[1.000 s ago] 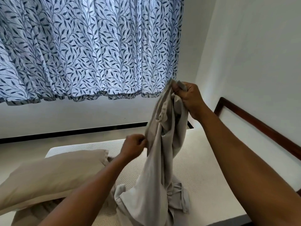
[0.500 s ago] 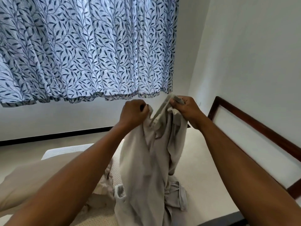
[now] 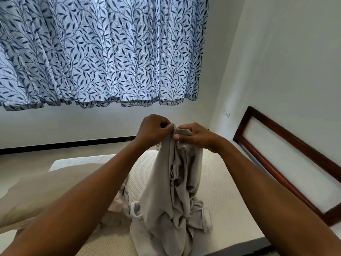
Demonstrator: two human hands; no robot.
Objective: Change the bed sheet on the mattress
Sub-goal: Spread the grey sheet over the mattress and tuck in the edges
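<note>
A grey-beige bed sheet [image 3: 173,189] hangs bunched in the middle of the view, its lower part piled on the bare cream mattress [image 3: 221,191]. My left hand [image 3: 153,129] and my right hand [image 3: 195,134] are side by side, almost touching, both pinching the sheet's top edge above the mattress. A beige pillow [image 3: 44,193] lies on the left part of the mattress, partly behind my left forearm.
A dark wooden headboard frame [image 3: 287,143] runs along the right wall. A leaf-patterned blue curtain [image 3: 103,52] hangs over the far wall. A wall socket [image 3: 226,113] sits in the corner. Beige floor [image 3: 27,159] lies beyond the mattress.
My left hand rose from low on the sheet up to the top edge and closed in beside my right hand. My right hand came down a little. The sheet hangs more gathered.
</note>
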